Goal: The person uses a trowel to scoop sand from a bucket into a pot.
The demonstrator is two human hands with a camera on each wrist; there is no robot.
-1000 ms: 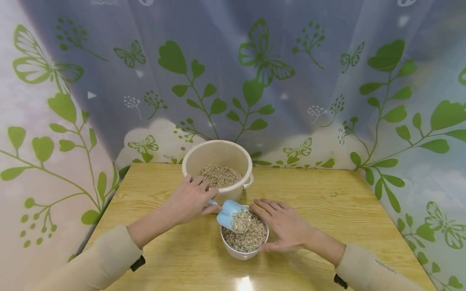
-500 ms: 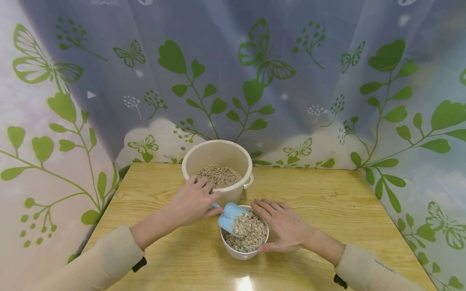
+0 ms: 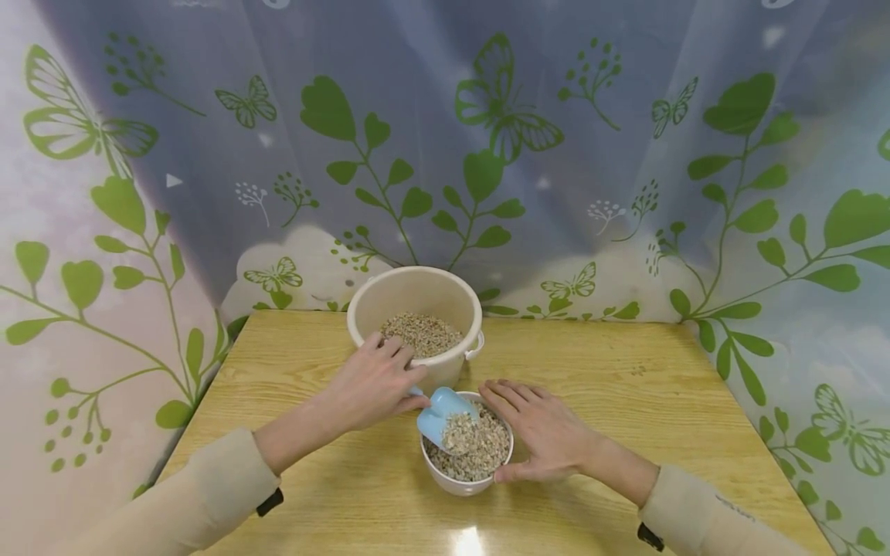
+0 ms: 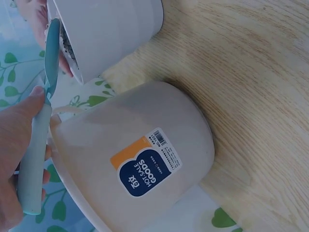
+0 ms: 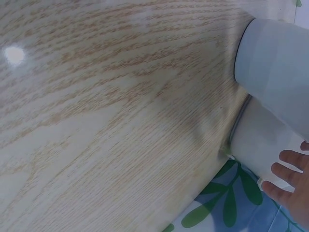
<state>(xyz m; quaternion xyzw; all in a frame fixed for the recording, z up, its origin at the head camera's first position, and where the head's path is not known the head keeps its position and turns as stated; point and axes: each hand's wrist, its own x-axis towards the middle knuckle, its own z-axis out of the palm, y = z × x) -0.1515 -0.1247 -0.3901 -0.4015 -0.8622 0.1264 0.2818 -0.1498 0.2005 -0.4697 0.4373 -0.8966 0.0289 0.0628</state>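
Note:
A light blue scoop (image 3: pixel 439 411) is tipped over a white bowl (image 3: pixel 462 488), its mouth holding pale gravel-like grains (image 3: pixel 462 434). My left hand (image 3: pixel 375 384) grips the scoop's handle (image 4: pixel 35 159), seen along its length in the left wrist view. More of the same grains fill the bowl close to its rim. Against the bowl's right side rests my right hand (image 3: pixel 545 432), its fingers extended along the rim and the thumb at the near side. Only some of its fingertips (image 5: pixel 285 169) show in the right wrist view.
A cream bucket (image 3: pixel 473 309) with a white handle stands behind the bowl, partly filled with similar grains. A sticker (image 4: pixel 146 162) marks its side. Everything stands on a wood-grain table (image 3: pixel 591 355), with a leaf-and-butterfly patterned curtain (image 3: pixel 612 177) behind it.
My left hand and the scoop have shifted slightly right and down over the bowl. Grains at the scoop's mouth have moved about. The right hand has stayed in place.

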